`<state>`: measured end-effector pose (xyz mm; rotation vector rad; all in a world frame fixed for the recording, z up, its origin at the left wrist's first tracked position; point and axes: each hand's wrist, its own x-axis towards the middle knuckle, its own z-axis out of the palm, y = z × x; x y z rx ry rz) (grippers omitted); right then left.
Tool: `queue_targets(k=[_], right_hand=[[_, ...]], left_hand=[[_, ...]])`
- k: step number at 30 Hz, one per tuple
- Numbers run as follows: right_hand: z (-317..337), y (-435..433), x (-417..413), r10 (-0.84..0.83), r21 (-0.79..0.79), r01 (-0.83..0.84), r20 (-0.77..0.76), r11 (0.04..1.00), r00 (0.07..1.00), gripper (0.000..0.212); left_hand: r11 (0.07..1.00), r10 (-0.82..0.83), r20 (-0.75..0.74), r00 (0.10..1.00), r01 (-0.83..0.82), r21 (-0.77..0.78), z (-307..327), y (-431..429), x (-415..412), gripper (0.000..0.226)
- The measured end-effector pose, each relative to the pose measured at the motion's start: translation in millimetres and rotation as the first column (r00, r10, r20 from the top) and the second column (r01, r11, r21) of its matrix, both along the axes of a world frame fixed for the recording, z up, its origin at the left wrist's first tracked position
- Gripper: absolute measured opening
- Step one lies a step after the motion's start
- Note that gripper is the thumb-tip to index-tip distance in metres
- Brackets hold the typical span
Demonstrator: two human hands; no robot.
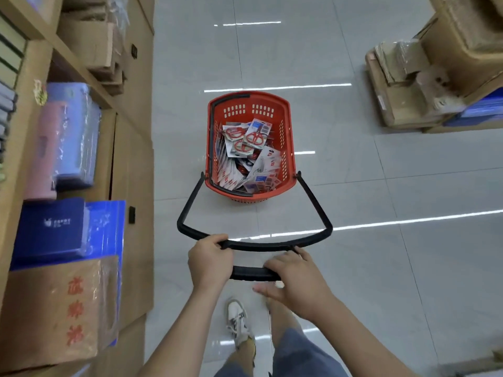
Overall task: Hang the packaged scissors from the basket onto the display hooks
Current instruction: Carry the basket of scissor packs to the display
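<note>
- Head view: a red basket stands on the grey tiled floor near the middle of the frame, slightly toward 12 o'clock.
- The packaged scissors lie piled loosely inside the basket. Red-handled pairs lie on top, with white card backs below them.
- A curved black handle runs from the basket's sides toward 6 o'clock, looping back to the person.
- The left hand, at about 7 o'clock from the basket, has its fingers curled over this handle's crossbar.
- A short black bar lies between the two hands. Its left end vanishes behind the left hand.
- The right hand, at about 5 o'clock, has its fingers wrapped over the bar's right end and its thumb sticking out underneath.
- A white shoe shows at 6 o'clock.
- Wooden shelves at 9 o'clock hold blue boxes and a cardboard box printed with red characters.
- Stacked cardboard sits at 2 o'clock.
</note>
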<state>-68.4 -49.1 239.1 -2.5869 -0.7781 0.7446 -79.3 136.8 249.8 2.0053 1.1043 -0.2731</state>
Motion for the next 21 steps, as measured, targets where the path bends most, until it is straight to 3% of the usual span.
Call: queue_targets(k=[3, 5, 7, 10, 12, 17, 21], right_hand=[[-14, 8, 57, 0.023, 0.049, -0.03, 0.136, 0.998, 0.99, 0.05], [-20, 15, 103, 0.059, 0.088, -0.085, 0.264, 0.992, 0.963, 0.052], [-19, 26, 153, 0.088, 0.082, -0.128, 0.374, 0.988, 0.923, 0.055], [-21, 41, 221, 0.128, 0.119, -0.184, 0.372, 0.976, 0.919, 0.058], [-22, 51, 260, 0.146, 0.132, -0.218, 0.411, 0.967, 0.9, 0.059], [-14, 89, 367, 0.184, 0.138, -0.277, 0.465, 0.951, 0.866, 0.056], [-20, 110, 435, 0.139, 0.1, -0.201, 0.434, 0.974, 0.89, 0.061]], left_hand=[[0.998, -0.065, 0.0, 0.998, 0.065, 0.002, -10, 13, 47, 0.033], [0.963, -0.255, -0.035, 0.966, 0.257, 0.083, -17, 24, 83, 0.031], [0.882, -0.454, -0.075, 0.888, 0.46, 0.107, -16, 40, 126, 0.033], [0.763, -0.636, -0.13, 0.76, 0.645, 0.04, -9, 65, 189, 0.037], [0.745, -0.654, -0.147, 0.742, 0.666, 0.044, -7, 79, 225, 0.038], [0.797, -0.599, -0.093, 0.795, 0.603, 0.027, -14, 115, 319, 0.036], [0.777, -0.625, -0.041, 0.779, 0.627, 0.066, -20, 141, 394, 0.035]])
